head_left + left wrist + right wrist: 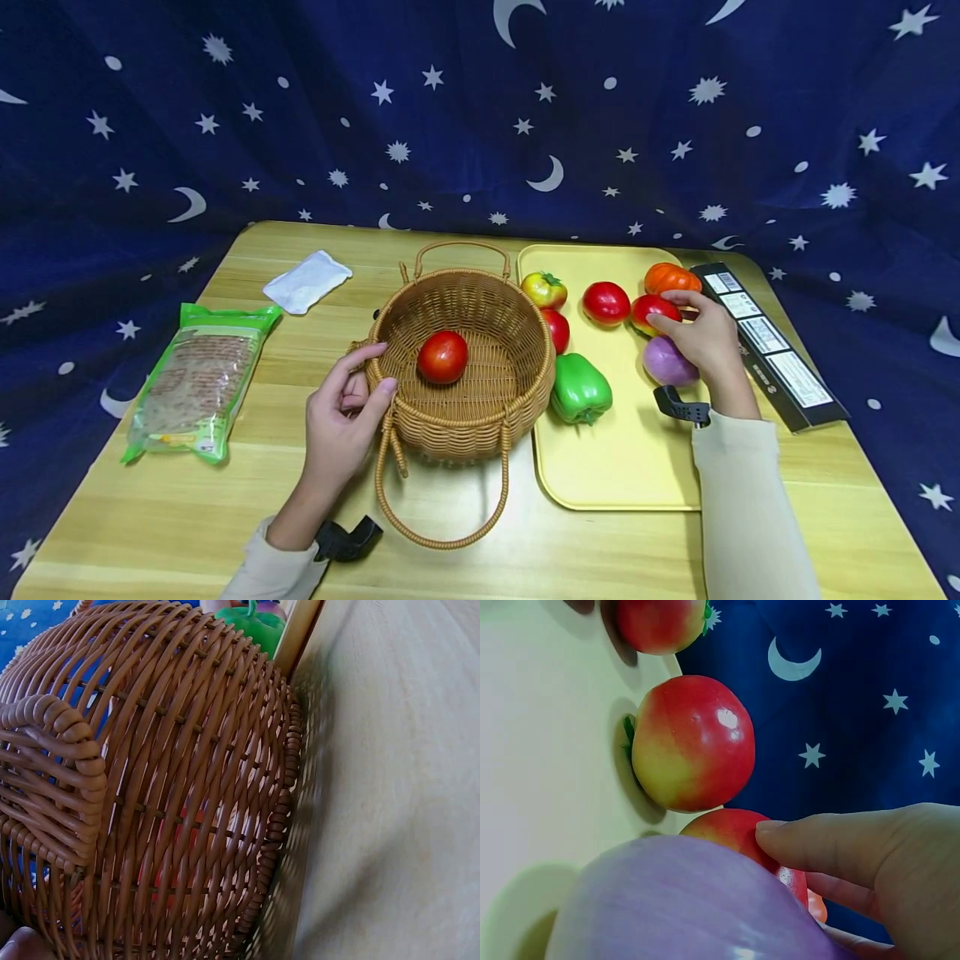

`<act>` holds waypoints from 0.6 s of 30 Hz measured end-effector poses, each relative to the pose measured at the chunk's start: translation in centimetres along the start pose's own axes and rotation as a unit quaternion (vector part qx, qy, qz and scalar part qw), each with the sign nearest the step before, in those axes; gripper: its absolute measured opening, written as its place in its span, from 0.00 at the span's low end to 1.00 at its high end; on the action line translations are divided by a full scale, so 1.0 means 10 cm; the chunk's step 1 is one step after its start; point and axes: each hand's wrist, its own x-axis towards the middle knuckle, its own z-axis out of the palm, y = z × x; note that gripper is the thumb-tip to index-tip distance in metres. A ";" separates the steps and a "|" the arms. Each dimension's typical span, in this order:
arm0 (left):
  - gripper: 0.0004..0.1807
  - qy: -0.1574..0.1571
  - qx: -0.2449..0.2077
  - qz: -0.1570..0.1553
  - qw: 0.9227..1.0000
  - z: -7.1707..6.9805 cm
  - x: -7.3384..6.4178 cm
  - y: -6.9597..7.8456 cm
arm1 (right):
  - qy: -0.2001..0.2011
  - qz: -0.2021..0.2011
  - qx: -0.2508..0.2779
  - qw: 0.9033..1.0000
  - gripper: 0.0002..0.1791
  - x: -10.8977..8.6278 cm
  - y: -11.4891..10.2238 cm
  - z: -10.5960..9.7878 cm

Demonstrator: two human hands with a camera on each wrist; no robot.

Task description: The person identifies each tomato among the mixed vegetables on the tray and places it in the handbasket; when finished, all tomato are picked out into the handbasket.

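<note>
A round wicker basket [476,425] stands mid-table with a red tomato [442,357] inside. At its left rim, my left hand [341,425] grips the edge between thumb and fingers; the left wrist view shows mostly the woven wall [187,772]. Over the yellow tray [622,467], my right hand [701,333] pinches a red-and-yellow tomato [655,314], its thumb [810,840] on the skin. Right beside that tomato are a purple onion [669,362] and an orange-red ribbed tomato [671,278]. In the right wrist view the onion [682,907] covers part of the held tomato.
Also on the tray are a red tomato [606,303], a yellow-red tomato [543,289], another red one [557,331] and a green bell pepper [581,389]. A black box [772,350] lies right of it. Leftward are a green-edged food bag [198,383] and a white packet [307,282].
</note>
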 end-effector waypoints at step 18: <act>0.24 0.001 -0.002 0.004 1.000 0.00 0.00 0.00 | 0.000 -0.011 0.019 1.000 0.30 -0.03 -0.04 -0.05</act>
